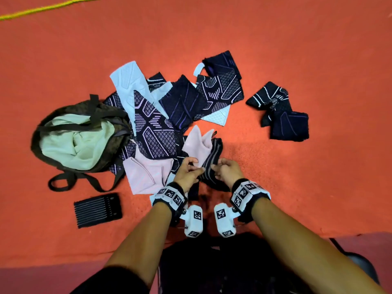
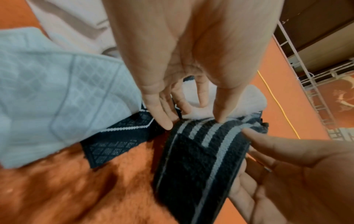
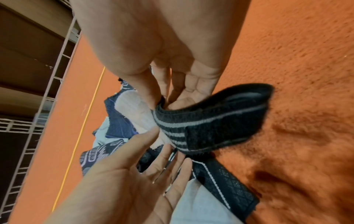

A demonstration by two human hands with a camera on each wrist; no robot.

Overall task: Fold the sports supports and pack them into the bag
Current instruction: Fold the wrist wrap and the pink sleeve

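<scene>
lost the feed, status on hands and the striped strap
Left hand and right hand both pinching striped strap, lifted off floor. Bag open, left. Nothing blocking.

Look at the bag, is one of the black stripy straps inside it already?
No, the bag shows only its pale green lining, and the striped strap sits between the left hand and right hand.
</scene>
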